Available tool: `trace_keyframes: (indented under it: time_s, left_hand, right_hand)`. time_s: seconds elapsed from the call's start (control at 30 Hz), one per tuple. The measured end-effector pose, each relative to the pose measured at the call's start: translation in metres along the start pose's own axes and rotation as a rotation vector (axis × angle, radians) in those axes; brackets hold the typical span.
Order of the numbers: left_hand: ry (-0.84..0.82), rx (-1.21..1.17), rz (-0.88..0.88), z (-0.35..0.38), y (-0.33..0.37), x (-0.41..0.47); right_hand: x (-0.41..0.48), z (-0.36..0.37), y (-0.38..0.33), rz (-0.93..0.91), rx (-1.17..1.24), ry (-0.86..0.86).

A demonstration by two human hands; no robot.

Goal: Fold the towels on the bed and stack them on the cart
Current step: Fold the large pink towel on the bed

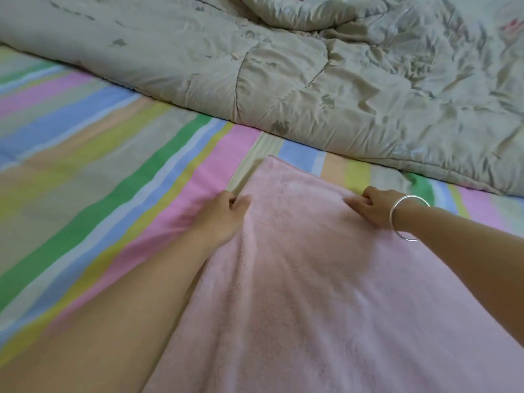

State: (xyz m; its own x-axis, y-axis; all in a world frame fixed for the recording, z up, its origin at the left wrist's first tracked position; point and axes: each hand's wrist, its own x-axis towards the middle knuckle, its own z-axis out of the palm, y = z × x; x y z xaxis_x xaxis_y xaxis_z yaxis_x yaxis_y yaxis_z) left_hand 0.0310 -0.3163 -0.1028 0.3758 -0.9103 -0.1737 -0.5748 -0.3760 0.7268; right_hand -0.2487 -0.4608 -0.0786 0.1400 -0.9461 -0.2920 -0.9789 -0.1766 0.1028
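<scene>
One pink towel [297,265] is seen, one striped sheet [99,154], and one beige quilt [312,66]. Two hands are counted, the left hand [218,217] and the right hand [374,207], with one bracelet [402,217] worn.

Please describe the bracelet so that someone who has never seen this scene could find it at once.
Start from the striped bed sheet and find the pink towel lying on it. The right hand grips the towel's right edge. The bracelet is the thin silver ring around that wrist, the only shiny metal thing here; the left hand wears none.
</scene>
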Motion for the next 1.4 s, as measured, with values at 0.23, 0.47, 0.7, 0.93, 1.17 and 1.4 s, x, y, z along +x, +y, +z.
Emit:
trace_keyframes:
  time_s: [0.23, 0.47, 0.7, 0.93, 1.17, 1.4]
  left_hand:
    - [0.193, 0.642, 0.024, -0.013, -0.014, -0.106]
    - [0.222, 0.763, 0.14, -0.014, -0.035, -0.096]
    - [0.453, 0.665, 0.341, 0.008, 0.003, -0.047]
    - [0.039, 1.102, 0.839, 0.067, 0.109, 0.013]
    - [-0.132, 1.462, 0.591, 0.08, 0.158, 0.041]
    - [0.0, 1.449, 0.703, 0.021, 0.11, 0.006]
  right_hand:
    - [-0.016, 0.02, -0.008, 0.034, 0.001, 0.169]
    - [-0.014, 0.018, -0.003, 0.08, 0.186, 0.14]
    - [-0.026, 0.047, -0.005, 0.018, 0.203, 0.313]
    - [-0.017, 0.08, -0.009, -0.104, 0.253, 0.736]
    - [-0.008, 0.082, -0.009, -0.134, 0.197, 0.864]
    - [-0.024, 0.076, -0.014, -0.05, -0.057, 0.903]
